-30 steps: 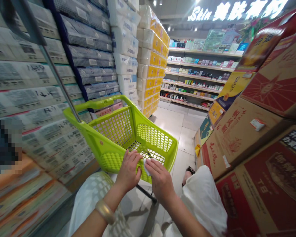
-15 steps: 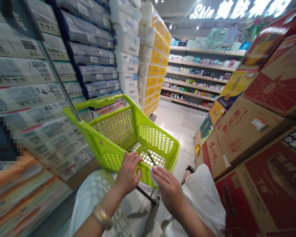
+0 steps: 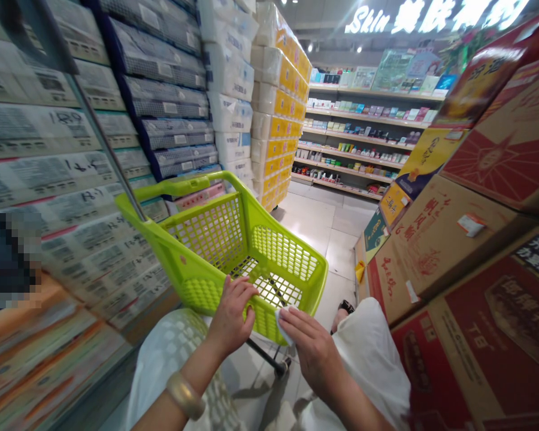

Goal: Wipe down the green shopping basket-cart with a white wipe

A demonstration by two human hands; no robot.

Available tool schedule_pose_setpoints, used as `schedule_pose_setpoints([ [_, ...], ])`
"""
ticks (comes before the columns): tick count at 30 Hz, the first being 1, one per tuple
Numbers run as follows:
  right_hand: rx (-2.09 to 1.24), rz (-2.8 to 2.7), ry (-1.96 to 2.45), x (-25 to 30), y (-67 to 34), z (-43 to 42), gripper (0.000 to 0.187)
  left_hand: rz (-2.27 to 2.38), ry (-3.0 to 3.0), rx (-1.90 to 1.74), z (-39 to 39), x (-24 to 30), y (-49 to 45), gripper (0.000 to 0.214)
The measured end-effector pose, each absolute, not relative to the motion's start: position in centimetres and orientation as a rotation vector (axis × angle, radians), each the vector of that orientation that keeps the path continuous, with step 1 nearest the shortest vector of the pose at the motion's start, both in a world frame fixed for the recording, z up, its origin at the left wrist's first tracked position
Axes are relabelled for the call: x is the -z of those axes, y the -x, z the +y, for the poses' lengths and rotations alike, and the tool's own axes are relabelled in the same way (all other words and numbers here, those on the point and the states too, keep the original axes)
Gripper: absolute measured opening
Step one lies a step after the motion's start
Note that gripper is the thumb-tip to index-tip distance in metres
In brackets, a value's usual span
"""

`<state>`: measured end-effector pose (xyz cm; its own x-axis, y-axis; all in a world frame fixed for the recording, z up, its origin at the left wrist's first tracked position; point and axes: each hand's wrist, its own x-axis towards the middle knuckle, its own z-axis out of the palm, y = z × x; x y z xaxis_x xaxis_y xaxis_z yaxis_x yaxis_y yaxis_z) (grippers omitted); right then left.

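A lime-green plastic shopping cart stands in front of me, its perforated basket tilted in the view. My left hand grips the basket's near top edge, fingers curled over the rim and thumb on the outside. Further right along that edge, my right hand presses a white wipe against the rim and outer side. Most of the wipe is hidden under the fingers; whether it is tissue or cloth I cannot tell.
Stacked paper packs and yellow-white bundles rise on the left and behind the cart. Cardboard cartons crowd the right side. Shelves of small boxes and bottles stand at the back, beyond the tiled floor.
My right hand has shifted slightly down and to the right along the cart's rim with the wipe. My left hand stays at nearly the same spot; the cart has not moved.
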<state>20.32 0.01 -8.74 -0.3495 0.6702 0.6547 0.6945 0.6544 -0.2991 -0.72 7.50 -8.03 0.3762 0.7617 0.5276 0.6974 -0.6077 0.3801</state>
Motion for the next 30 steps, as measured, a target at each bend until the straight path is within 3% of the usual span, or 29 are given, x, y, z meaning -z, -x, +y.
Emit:
schedule_pose_setpoints([
  [8,0.047,-2.090,1.106,7.3,-15.9,3.2,0.046,1.270,-2.517,-1.067,7.6,8.8,0.3,0.040],
  [21,0.090,-2.035,1.123,7.8,-19.0,0.5,0.047,1.271,-2.486,-1.069,6.7,8.1,-1.0,0.034],
  [30,0.051,-2.053,1.091,8.1,-19.4,1.3,0.049,1.159,-2.524,-1.040,7.1,8.5,-1.3,0.043],
])
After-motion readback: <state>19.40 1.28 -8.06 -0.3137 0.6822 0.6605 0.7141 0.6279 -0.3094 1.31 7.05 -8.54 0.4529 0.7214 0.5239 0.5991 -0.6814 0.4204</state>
